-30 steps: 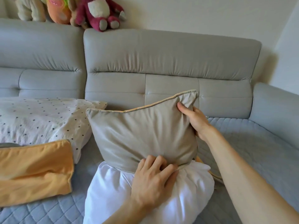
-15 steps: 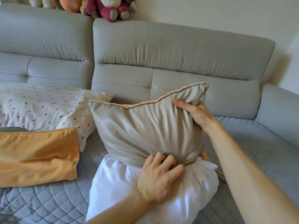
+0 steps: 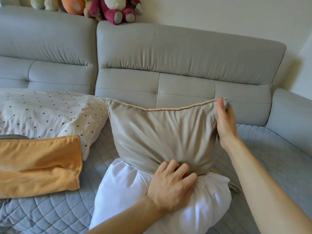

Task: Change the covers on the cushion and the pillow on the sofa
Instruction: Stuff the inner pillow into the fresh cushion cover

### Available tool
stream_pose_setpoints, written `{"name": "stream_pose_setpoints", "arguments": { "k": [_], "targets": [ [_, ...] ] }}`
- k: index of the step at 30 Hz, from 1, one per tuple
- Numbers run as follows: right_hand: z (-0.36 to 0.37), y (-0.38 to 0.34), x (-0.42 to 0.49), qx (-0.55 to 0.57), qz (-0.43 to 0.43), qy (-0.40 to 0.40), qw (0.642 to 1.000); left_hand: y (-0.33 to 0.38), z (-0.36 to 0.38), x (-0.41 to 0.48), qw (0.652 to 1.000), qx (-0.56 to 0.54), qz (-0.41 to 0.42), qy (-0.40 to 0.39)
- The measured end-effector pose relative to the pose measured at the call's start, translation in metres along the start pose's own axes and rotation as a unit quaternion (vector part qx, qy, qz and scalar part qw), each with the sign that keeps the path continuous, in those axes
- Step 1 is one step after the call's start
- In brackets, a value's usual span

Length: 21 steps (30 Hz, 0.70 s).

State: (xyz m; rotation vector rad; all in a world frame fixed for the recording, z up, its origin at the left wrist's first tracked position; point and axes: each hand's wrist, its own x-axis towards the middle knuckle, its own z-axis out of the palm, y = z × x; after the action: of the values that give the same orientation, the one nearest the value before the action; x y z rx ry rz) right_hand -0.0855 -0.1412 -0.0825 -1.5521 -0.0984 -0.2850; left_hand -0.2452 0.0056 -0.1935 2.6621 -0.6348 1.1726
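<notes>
A white cushion insert (image 3: 128, 196) stands on the sofa seat, its upper half inside a beige cover (image 3: 157, 137) with orange piping. My left hand (image 3: 170, 184) grips the bunched lower edge of the cover where it meets the white insert. My right hand (image 3: 225, 122) pinches the cover's top right corner. A dotted white pillow (image 3: 50, 114) lies at the left, with a folded orange cover (image 3: 38, 164) in front of it.
The grey sofa (image 3: 177, 65) has a tall backrest and an armrest (image 3: 292, 119) at the right. A quilted grey-blue pad (image 3: 270, 157) covers the seat. Plush toys (image 3: 116, 9) sit on top of the backrest. A grey cloth edge (image 3: 13, 136) peeks behind the orange cover.
My right hand has slid up from the cover's right side to its top right corner. My left hand stays on the cover's bunched lower edge.
</notes>
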Motion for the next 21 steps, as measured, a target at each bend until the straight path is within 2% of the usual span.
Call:
{"name": "stream_pose_setpoints", "arguments": {
  "k": [5, 9, 11, 13, 15, 17, 18, 19, 21],
  "targets": [
    [0.004, 0.007, 0.01, -0.127, -0.041, 0.043, 0.99, 0.006, 0.002, -0.004, 1.0, 0.0, 0.017, -0.014],
    [0.014, 0.01, 0.004, -0.143, -0.015, 0.05, 0.988, 0.009, 0.0, -0.001, 0.999, -0.005, 0.006, -0.031],
    [0.012, 0.012, 0.005, -0.128, -0.002, 0.061, 0.99, 0.011, -0.01, 0.003, 0.997, -0.053, -0.015, -0.051],
    [0.006, 0.013, 0.007, -0.077, 0.021, 0.052, 0.995, 0.004, -0.035, 0.017, 0.982, -0.178, -0.051, -0.034],
    [-0.002, 0.015, 0.006, -0.01, 0.059, 0.003, 0.998, -0.026, -0.062, 0.036, 0.936, -0.317, -0.144, 0.041],
    [-0.007, 0.017, 0.0, 0.003, 0.06, -0.038, 0.997, -0.082, -0.079, 0.053, 0.89, -0.277, -0.301, 0.202],
    [-0.009, 0.02, -0.003, -0.003, 0.058, -0.041, 0.997, -0.114, -0.083, 0.059, 0.85, -0.245, -0.394, 0.251],
    [-0.009, 0.021, -0.008, -0.011, 0.057, -0.042, 0.997, -0.144, -0.085, 0.063, 0.802, -0.231, -0.489, 0.253],
    [-0.008, 0.022, -0.015, -0.007, 0.055, -0.043, 0.998, -0.196, -0.068, 0.059, 0.706, -0.283, -0.633, 0.145]
  ]
}}
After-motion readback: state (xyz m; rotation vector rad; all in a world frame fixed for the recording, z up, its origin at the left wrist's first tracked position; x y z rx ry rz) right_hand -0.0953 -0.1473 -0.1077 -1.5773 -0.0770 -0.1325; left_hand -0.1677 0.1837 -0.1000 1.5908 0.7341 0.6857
